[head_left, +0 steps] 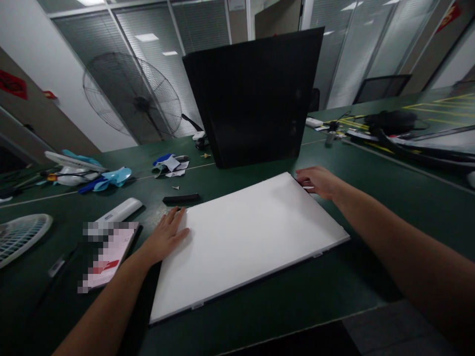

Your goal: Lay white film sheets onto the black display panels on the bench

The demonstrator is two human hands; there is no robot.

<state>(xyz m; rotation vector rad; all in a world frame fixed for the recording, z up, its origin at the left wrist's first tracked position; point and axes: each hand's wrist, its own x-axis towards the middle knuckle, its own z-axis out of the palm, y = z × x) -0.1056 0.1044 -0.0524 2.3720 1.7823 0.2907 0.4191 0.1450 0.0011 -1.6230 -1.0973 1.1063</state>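
A large white flat panel [245, 237] with a thin rim and small tabs along its near edge lies on the green table. My left hand [166, 235] rests at the panel's far left corner, fingers spread and thumb over the white face. At the far right corner is my right hand [315, 182], its fingers bent toward the panel's edge; something small and white shows under them, too little to name. Behind the panel a big black board [256, 99] stands upright, leaning a little. A short black bar [181, 199] lies just beyond my left hand.
Left on the green table [297, 296] are a white remote-like device [120, 210], a pink-covered booklet [115, 257] and a white racket-shaped grid [27, 235]. Blue and white items [111, 178] sit farther back. A wire-cage fan [141, 101] stands behind. Cables and dark parts [393, 123] lie right.
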